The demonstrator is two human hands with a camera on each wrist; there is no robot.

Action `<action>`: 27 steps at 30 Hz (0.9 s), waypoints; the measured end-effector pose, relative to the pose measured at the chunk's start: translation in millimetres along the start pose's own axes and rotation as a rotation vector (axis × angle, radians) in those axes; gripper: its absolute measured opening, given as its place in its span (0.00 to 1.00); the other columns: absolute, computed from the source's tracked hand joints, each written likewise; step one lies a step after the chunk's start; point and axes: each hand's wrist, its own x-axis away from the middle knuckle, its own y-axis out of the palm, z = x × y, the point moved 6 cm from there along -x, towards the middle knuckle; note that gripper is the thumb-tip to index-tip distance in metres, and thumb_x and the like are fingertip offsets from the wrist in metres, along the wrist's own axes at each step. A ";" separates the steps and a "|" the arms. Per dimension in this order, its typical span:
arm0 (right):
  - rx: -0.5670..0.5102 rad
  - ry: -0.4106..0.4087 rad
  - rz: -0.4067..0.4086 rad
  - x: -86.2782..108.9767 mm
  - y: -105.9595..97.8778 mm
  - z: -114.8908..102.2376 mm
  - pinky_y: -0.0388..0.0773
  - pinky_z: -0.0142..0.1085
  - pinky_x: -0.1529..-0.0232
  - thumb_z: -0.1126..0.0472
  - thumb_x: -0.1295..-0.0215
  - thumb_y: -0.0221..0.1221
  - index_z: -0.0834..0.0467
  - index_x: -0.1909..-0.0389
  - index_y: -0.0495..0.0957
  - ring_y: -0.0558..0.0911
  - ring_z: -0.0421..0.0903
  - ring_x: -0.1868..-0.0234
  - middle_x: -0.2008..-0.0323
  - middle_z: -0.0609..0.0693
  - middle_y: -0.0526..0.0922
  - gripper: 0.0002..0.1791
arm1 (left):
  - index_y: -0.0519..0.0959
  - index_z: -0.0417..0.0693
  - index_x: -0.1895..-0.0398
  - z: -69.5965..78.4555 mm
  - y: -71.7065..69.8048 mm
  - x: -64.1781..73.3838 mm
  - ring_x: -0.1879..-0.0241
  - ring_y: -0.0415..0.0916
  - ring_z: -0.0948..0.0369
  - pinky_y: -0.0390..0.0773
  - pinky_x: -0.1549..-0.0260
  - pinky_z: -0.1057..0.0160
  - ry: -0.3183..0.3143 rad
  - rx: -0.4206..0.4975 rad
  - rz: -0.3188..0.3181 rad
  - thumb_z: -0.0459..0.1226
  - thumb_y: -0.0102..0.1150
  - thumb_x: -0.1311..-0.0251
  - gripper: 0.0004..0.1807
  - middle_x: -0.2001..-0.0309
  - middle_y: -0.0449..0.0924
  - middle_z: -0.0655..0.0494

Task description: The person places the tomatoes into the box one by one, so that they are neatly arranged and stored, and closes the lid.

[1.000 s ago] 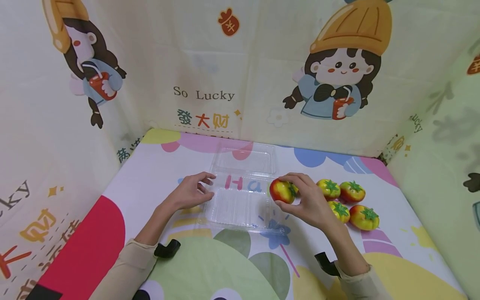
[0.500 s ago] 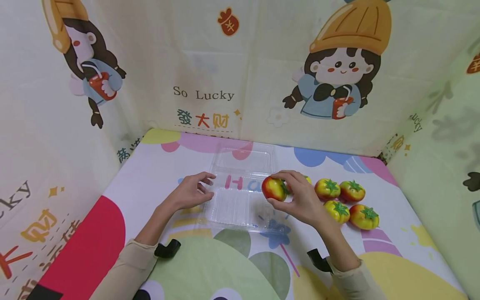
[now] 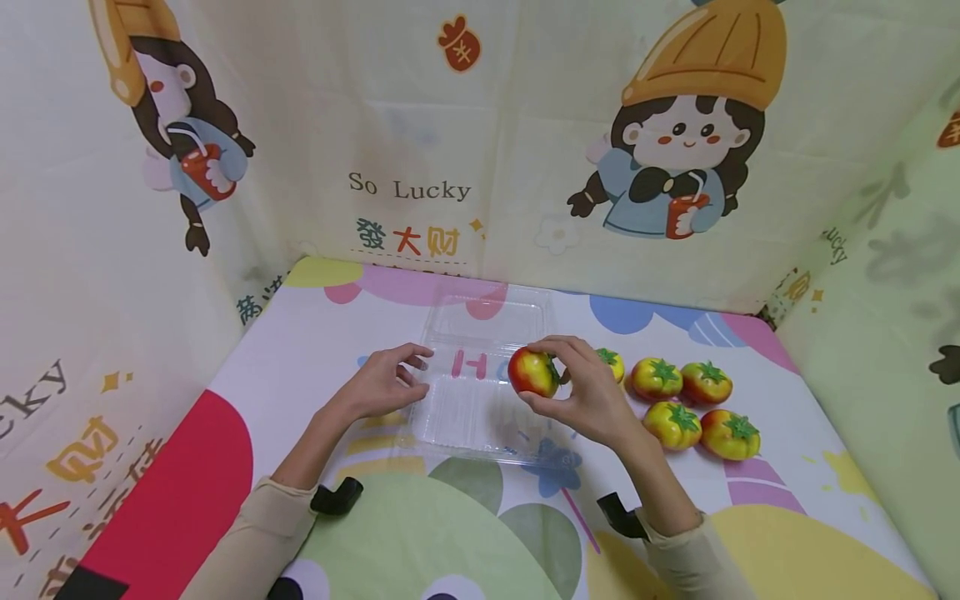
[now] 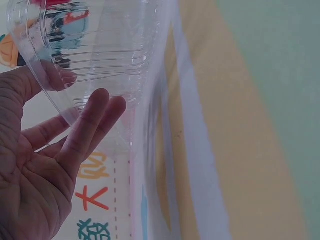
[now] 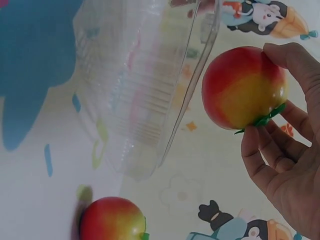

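Note:
In the head view, my right hand [image 3: 585,390] holds a red-and-yellow toy tomato [image 3: 531,372] between thumb and fingers. The tomato is above the right part of a clear plastic clamshell box [image 3: 457,417], whose lid [image 3: 491,321] lies folded back. Its green leafy top faces my palm, as the right wrist view shows with the tomato [image 5: 242,90] beside the box rim. My left hand [image 3: 384,382] is at the box's left edge, fingers apart and loosely bent. In the left wrist view, its fingertips [image 4: 97,100] overlap the ribbed plastic wall [image 4: 100,65], and the thumb shows through it.
Several more toy tomatoes [image 3: 677,425] with green tops lie on the table to the right of the box; one [image 3: 611,363] sits partly behind my right hand. A printed cloth [image 3: 405,517] covers the table. Patterned curtains [image 3: 517,150] enclose the back and sides.
My right hand has moved left with the tomato, farther over the box, and more of the tomato behind it now shows. My left hand has stayed at the box's left edge.

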 end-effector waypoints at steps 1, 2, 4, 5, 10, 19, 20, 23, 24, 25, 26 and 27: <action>-0.009 -0.001 0.000 -0.6 1.1 -0.3 0.84 0.36 0.59 0.55 0.50 0.79 0.51 0.39 0.78 0.76 0.46 0.43 0.41 0.49 0.79 0.36 | 0.75 0.39 0.35 0.5 -0.1 0.3 0.61 0.84 0.58 0.86 0.61 0.59 -0.004 0.000 -0.001 0.35 0.68 0.40 0.29 0.47 0.82 0.41; -0.018 0.000 0.000 -1.3 2.2 -0.6 0.84 0.36 0.59 0.55 0.50 0.78 0.51 0.39 0.78 0.76 0.46 0.43 0.41 0.49 0.80 0.35 | 0.75 0.39 0.35 0.5 -0.2 0.5 0.61 0.84 0.58 0.86 0.61 0.59 -0.008 0.000 -0.002 0.35 0.68 0.40 0.29 0.47 0.82 0.41; -0.036 0.005 -0.003 -2.6 5.0 -0.7 0.85 0.37 0.59 0.55 0.50 0.78 0.51 0.39 0.78 0.76 0.46 0.43 0.41 0.49 0.80 0.35 | 0.75 0.39 0.35 1.1 -0.3 0.8 0.60 0.84 0.57 0.86 0.61 0.59 -0.015 0.003 -0.003 0.35 0.68 0.41 0.29 0.47 0.82 0.41; -0.042 0.009 -0.003 -3.3 6.3 -0.6 0.85 0.37 0.59 0.55 0.50 0.78 0.51 0.39 0.78 0.77 0.46 0.43 0.41 0.49 0.80 0.35 | 0.75 0.39 0.35 0.7 -0.3 0.6 0.60 0.84 0.57 0.86 0.61 0.59 -0.016 0.003 -0.003 0.35 0.68 0.41 0.29 0.47 0.82 0.41; -0.069 0.043 -0.016 -6.4 13.4 1.9 0.85 0.37 0.58 0.54 0.49 0.78 0.51 0.39 0.78 0.78 0.46 0.45 0.42 0.48 0.80 0.34 | 0.75 0.39 0.35 1.4 0.0 0.2 0.60 0.84 0.57 0.86 0.61 0.60 -0.016 -0.001 -0.005 0.35 0.67 0.41 0.29 0.47 0.82 0.41; -0.108 0.065 -0.024 -11.1 24.4 3.0 0.85 0.38 0.57 0.53 0.48 0.77 0.49 0.39 0.78 0.78 0.45 0.45 0.42 0.47 0.80 0.34 | 0.75 0.40 0.34 2.1 -1.1 0.7 0.60 0.83 0.57 0.86 0.61 0.59 -0.022 -0.004 -0.003 0.35 0.67 0.40 0.29 0.47 0.82 0.41; -0.111 0.065 -0.023 -11.6 25.6 3.1 0.85 0.38 0.57 0.53 0.48 0.77 0.49 0.39 0.78 0.78 0.45 0.45 0.42 0.47 0.80 0.34 | 0.75 0.40 0.34 1.9 -1.1 0.5 0.60 0.83 0.57 0.86 0.61 0.59 -0.020 -0.006 -0.003 0.35 0.67 0.40 0.29 0.47 0.82 0.41; -0.122 0.070 -0.023 -13.5 29.6 4.4 0.86 0.40 0.57 0.53 0.48 0.77 0.49 0.39 0.78 0.78 0.44 0.45 0.42 0.46 0.80 0.33 | 0.75 0.40 0.34 2.2 -0.6 0.4 0.60 0.83 0.57 0.86 0.60 0.59 -0.022 -0.010 -0.004 0.35 0.67 0.40 0.29 0.47 0.83 0.41; -0.126 0.072 -0.024 -14.2 31.1 4.7 0.86 0.40 0.57 0.53 0.48 0.77 0.49 0.39 0.78 0.78 0.44 0.45 0.43 0.45 0.80 0.33 | 0.75 0.40 0.34 2.1 -0.4 0.4 0.60 0.83 0.56 0.86 0.60 0.59 -0.023 -0.010 -0.004 0.35 0.67 0.40 0.29 0.47 0.83 0.42; -0.129 0.072 -0.026 -15.0 32.4 4.5 0.86 0.40 0.56 0.53 0.48 0.77 0.49 0.39 0.78 0.78 0.44 0.45 0.43 0.45 0.80 0.33 | 0.75 0.40 0.34 2.1 -0.3 0.3 0.59 0.83 0.56 0.86 0.60 0.59 -0.023 -0.011 -0.003 0.35 0.67 0.40 0.29 0.47 0.83 0.42; -0.132 0.073 -0.029 -15.7 33.7 4.1 0.86 0.40 0.56 0.52 0.48 0.77 0.48 0.39 0.78 0.77 0.44 0.45 0.42 0.45 0.80 0.33 | 0.75 0.40 0.34 2.1 -0.2 0.1 0.59 0.83 0.56 0.86 0.60 0.59 -0.024 -0.012 -0.003 0.35 0.67 0.40 0.29 0.47 0.83 0.42; -0.134 0.074 -0.034 -16.3 35.1 3.7 0.86 0.40 0.56 0.52 0.47 0.77 0.48 0.39 0.78 0.77 0.44 0.45 0.42 0.45 0.80 0.33 | 0.75 0.40 0.34 2.3 -0.1 0.2 0.59 0.83 0.56 0.86 0.59 0.59 -0.026 -0.013 -0.003 0.35 0.67 0.40 0.29 0.47 0.83 0.42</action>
